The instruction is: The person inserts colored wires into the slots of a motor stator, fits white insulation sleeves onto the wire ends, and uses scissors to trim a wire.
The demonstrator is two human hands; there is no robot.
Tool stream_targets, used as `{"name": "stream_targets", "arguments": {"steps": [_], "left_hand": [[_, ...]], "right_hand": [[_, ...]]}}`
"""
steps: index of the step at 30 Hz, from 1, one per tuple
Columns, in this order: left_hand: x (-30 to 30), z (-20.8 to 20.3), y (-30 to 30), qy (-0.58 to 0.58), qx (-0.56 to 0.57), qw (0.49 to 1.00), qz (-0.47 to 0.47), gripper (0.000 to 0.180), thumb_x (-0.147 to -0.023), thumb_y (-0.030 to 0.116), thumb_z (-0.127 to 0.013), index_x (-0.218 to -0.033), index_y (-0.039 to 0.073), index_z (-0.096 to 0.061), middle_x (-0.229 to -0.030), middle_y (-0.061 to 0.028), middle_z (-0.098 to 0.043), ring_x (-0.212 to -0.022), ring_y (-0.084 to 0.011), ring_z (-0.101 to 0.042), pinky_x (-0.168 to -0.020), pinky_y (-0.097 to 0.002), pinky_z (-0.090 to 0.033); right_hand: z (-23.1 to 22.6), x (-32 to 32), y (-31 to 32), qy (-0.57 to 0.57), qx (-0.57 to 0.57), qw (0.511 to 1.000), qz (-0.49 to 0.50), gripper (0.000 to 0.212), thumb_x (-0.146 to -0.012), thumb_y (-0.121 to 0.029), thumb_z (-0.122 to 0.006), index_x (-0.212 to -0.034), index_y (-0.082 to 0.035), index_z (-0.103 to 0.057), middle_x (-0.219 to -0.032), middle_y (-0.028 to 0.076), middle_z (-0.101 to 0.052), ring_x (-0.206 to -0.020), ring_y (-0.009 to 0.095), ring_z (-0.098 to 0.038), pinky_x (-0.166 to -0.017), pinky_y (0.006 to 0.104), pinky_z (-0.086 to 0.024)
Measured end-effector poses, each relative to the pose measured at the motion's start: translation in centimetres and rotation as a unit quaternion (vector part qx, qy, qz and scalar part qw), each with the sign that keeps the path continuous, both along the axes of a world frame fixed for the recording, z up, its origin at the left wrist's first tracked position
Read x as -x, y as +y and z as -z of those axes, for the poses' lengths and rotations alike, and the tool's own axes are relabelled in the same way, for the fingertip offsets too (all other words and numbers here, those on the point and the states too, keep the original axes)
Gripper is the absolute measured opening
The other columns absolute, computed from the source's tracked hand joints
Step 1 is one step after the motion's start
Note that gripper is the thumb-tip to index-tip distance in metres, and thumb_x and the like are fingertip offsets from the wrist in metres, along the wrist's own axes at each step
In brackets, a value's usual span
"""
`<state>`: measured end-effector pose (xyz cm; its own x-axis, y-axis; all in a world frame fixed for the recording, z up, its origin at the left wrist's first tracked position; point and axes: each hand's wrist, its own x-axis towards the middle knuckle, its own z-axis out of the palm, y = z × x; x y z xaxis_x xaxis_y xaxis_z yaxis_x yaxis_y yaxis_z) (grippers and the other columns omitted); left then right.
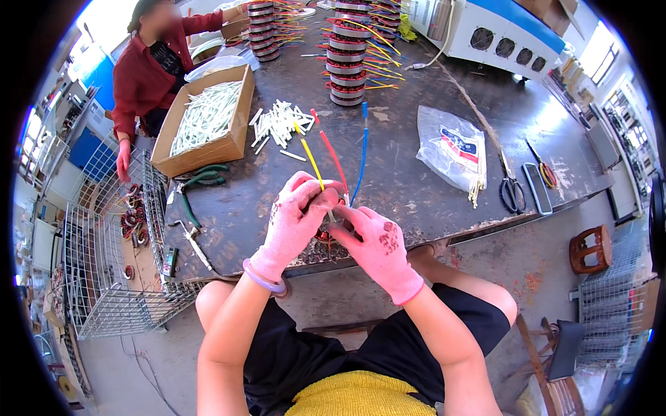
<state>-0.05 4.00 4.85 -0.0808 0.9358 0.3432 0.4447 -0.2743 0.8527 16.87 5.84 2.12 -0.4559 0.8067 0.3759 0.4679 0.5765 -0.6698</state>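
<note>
Both my hands wear pink gloves and meet over a copper-wound motor stator (pixel 323 236) at the table's front edge. From it rise a yellow wire (pixel 311 161), a red wire (pixel 334 154) and a blue wire (pixel 362 163). My left hand (pixel 295 220) is closed, with thumb and fingertips pinched at the foot of the yellow wire. Opposite it, my right hand (pixel 374 246) is closed too, its fingertips pressed together close to the left thumb. What the right fingers hold is too small to make out. The gloves hide most of the stator.
Beyond lie loose white sleeves (pixel 281 125), a cardboard box (pixel 236 132) of them and stacked stators (pixel 346 69). Pliers (pixel 205 177) lie left; a plastic bag (pixel 444 149), scissors (pixel 512 194) and a phone (pixel 537 188) lie right. Another person (pixel 149 69) is at the far left.
</note>
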Motion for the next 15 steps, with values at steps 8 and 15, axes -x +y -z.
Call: {"name": "stream_targets", "arguments": {"steps": [8, 15], "left_hand": [[-0.2, 0.9, 0.5, -0.062, -0.051, 0.995, 0.062, 0.018, -0.088, -0.003, -0.060, -0.103, -0.003, -0.070, -0.098, -0.0085, -0.062, -0.082, -0.0155, -0.064, -0.073, -0.0267, -0.053], [-0.1, 1.5, 0.8, -0.089, -0.050, 0.992, 0.076, 0.018, -0.085, -0.005, -0.059, -0.099, -0.004, -0.070, -0.095, -0.0077, -0.060, -0.082, -0.0160, -0.064, -0.073, -0.0280, -0.053]], "right_hand": [[2.3, 0.1, 2.2, -0.052, 0.030, 0.997, -0.052, 0.015, -0.088, -0.021, -0.067, -0.097, -0.009, -0.066, -0.089, 0.011, -0.065, -0.083, 0.034, -0.065, -0.070, 0.0431, -0.052], [0.3, 0.8, 2.3, -0.125, 0.001, 0.991, -0.047, 0.021, -0.085, -0.021, -0.070, -0.099, -0.006, -0.065, -0.097, 0.012, -0.066, -0.091, 0.034, -0.065, -0.076, 0.0430, -0.053]]}}
